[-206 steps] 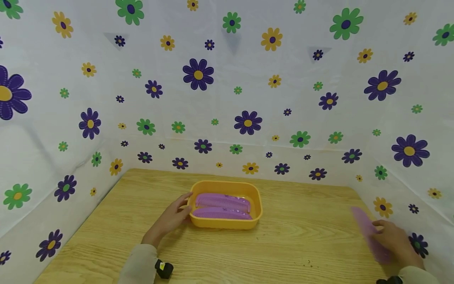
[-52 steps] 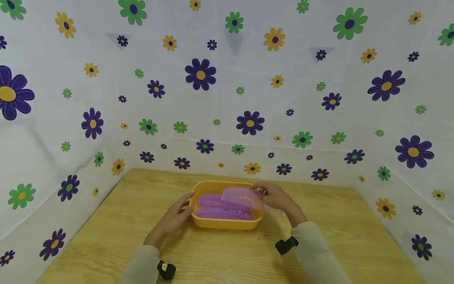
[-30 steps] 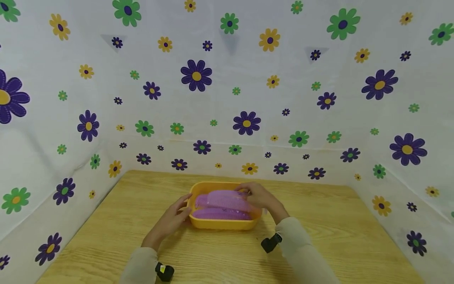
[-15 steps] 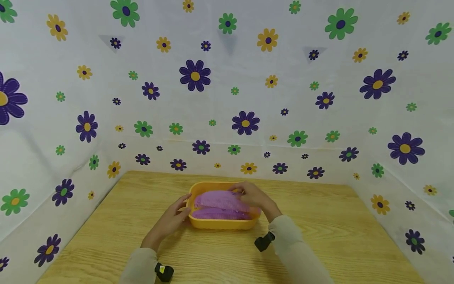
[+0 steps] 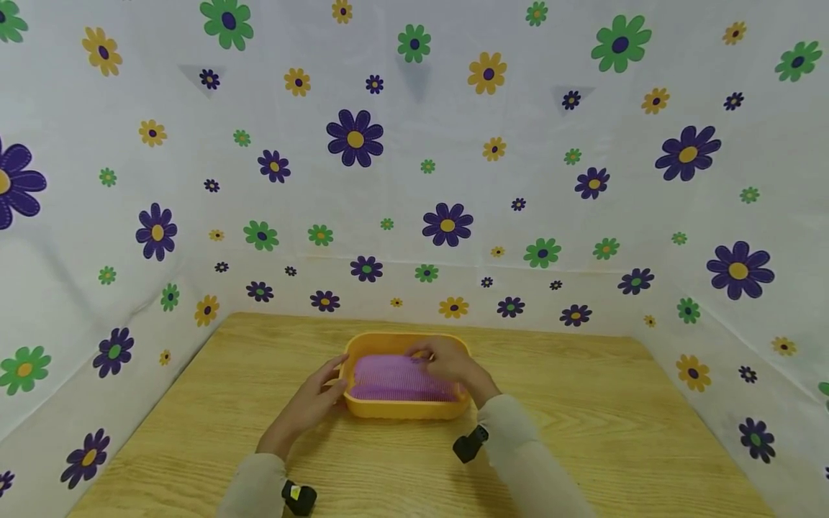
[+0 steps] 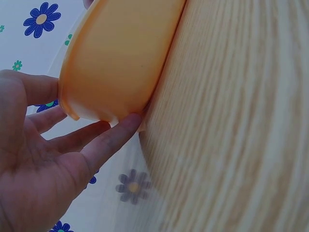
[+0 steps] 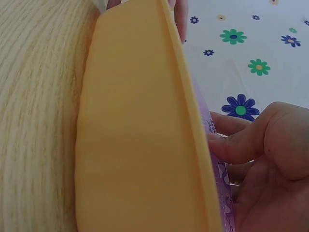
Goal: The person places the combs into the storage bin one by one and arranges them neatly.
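Note:
Purple combs [image 5: 401,392] lie in a yellow plastic tray [image 5: 404,410] on the table. One more purple comb [image 5: 382,365] is pinched between the thumb and fingers of my right hand [image 5: 448,361], low over the others inside the tray. From the right wrist view, the held comb [image 7: 226,193] shows just past the tray's rim, its printed handle by the thumb. My left hand [image 5: 307,406] rests its spread, fairly straight fingers against the tray's left end; in the left wrist view, fingertips [image 6: 130,121] touch the outer wall near the table.
A wood-grain table [image 5: 583,417] carries the tray. White sheeting with printed flowers [image 5: 447,226] encloses it at the back and both sides. Black cameras sit on each wrist, the right one [image 5: 470,444] close to the tray's front right corner.
My right hand brought a comb from the far right of the table into the tray, then shifted left and lowered it onto the others. The left hand has stayed at the tray's left end.

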### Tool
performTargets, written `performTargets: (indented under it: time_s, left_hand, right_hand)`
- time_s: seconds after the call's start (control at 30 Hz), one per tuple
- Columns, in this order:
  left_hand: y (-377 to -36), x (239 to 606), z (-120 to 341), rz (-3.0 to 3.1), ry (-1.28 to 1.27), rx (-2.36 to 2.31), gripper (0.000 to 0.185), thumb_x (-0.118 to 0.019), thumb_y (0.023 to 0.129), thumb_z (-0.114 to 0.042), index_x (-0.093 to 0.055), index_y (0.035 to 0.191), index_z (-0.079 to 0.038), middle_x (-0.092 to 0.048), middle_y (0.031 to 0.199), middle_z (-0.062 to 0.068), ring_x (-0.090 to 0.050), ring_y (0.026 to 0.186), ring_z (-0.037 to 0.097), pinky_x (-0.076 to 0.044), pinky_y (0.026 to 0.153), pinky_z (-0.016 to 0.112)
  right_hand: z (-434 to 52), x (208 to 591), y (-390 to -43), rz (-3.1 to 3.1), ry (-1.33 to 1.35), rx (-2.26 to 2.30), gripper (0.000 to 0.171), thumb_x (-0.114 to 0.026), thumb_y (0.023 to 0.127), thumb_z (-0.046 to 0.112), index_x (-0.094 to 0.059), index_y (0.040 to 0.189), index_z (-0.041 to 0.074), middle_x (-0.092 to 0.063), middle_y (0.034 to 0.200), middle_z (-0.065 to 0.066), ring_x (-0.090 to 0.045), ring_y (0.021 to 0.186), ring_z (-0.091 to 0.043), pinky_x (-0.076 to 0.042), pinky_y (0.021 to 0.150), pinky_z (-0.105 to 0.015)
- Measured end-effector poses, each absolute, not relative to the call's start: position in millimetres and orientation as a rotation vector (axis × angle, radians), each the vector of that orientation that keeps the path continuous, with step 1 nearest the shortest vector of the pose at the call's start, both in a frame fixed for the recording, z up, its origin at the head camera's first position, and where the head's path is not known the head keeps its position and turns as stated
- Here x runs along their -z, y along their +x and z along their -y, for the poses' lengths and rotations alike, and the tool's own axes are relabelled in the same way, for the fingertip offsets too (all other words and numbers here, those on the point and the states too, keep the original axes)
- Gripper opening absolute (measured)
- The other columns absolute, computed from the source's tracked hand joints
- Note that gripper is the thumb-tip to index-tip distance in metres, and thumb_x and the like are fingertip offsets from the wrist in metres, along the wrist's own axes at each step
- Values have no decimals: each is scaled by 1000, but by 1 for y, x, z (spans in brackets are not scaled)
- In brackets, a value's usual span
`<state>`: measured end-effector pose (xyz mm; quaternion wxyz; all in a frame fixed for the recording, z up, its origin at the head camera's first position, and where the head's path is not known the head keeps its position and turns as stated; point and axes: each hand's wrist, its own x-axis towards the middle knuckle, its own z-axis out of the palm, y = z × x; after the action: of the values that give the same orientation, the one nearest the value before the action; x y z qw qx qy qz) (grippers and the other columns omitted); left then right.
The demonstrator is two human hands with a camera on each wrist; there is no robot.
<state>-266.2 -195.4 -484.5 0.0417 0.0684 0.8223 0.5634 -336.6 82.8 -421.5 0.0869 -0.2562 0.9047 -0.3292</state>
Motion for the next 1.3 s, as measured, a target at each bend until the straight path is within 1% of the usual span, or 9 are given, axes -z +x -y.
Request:
performTargets:
  time_s: [0.1, 0.23, 0.3, 0.47, 0.7, 0.83, 0.93, 1.1, 1.3]
  left_hand:
    - [-266, 484, 195, -2519, 213, -1719, 54, -50, 110, -18, -34, 161, -15, -44, 155, 28, -60, 131, 43, -61, 100, 45]
    - [-265, 483, 196, -2514, 212, -1721, 55, -50, 110, -18, -33, 162, -15, -43, 157, 28, -58, 133, 44, -60, 101, 46]
    - [-265, 483, 196, -2519, 215, -1713, 55, -50, 110, -18, -33, 162, -15, -42, 158, 28, -57, 134, 45, -60, 101, 46]
    - [-266, 484, 196, -2525, 220, -1709, 55, -50, 110, -19, -32, 162, -16, -42, 158, 28, -55, 136, 46, -59, 101, 46]
    - [-265, 482, 196, -2525, 243, -1714, 55, -49, 110, -19, -32, 162, -13, -43, 156, 30, -56, 135, 47, -60, 100, 46]
    - [-265, 483, 197, -2530, 262, -1706, 55, -49, 110, -19, -32, 162, -12, -43, 155, 31, -56, 134, 47, -60, 100, 46]
    - [-265, 484, 196, -2534, 240, -1702, 54, -49, 110, -20, -33, 162, -14, -44, 156, 29, -58, 133, 45, -60, 100, 45]
    - [-266, 484, 195, -2530, 203, -1705, 54, -49, 110, -19, -33, 162, -16, -44, 156, 27, -59, 132, 43, -60, 100, 45]
    - [-265, 484, 195, -2533, 209, -1703, 54, -48, 110, -18, -33, 162, -15, -43, 156, 28, -58, 133, 44, -60, 100, 45]
  right_hand:
    - [-82, 426, -338, -2688, -793, 966, 43, -54, 88, -12, -76, 120, 8, -71, 110, -11, -57, 93, -20, -52, 81, -33]
    - [-83, 433, -340, -2662, -832, 958, 45, -53, 88, -14, -76, 121, 7, -72, 119, -13, -59, 98, -21, -57, 91, -40]
    - [-84, 434, -339, -2645, -820, 962, 44, -54, 89, -13, -76, 121, 8, -71, 120, -13, -59, 99, -22, -57, 95, -43]
    - [-83, 434, -338, -2601, -787, 987, 40, -54, 94, -11, -75, 122, 10, -70, 120, -12, -59, 101, -22, -57, 98, -45]
    - [-82, 435, -336, -2604, -708, 1001, 36, -61, 95, -9, -76, 119, 13, -68, 113, -10, -58, 99, -22, -57, 93, -42]
    - [-81, 436, -333, -2627, -697, 992, 31, -65, 94, -6, -77, 116, 13, -70, 111, -10, -61, 100, -23, -58, 98, -46]
    - [-80, 437, -332, -2636, -692, 999, 28, -68, 93, -6, -78, 113, 12, -71, 111, -11, -63, 101, -24, -57, 101, -49]
    - [-77, 440, -332, -2623, -683, 1027, 27, -73, 89, -6, -78, 111, 8, -70, 106, -10, -61, 97, -23, -58, 97, -46]
    - [-76, 442, -332, -2612, -666, 1028, 24, -76, 88, -2, -79, 108, 10, -71, 103, -7, -61, 94, -20, -58, 95, -43]
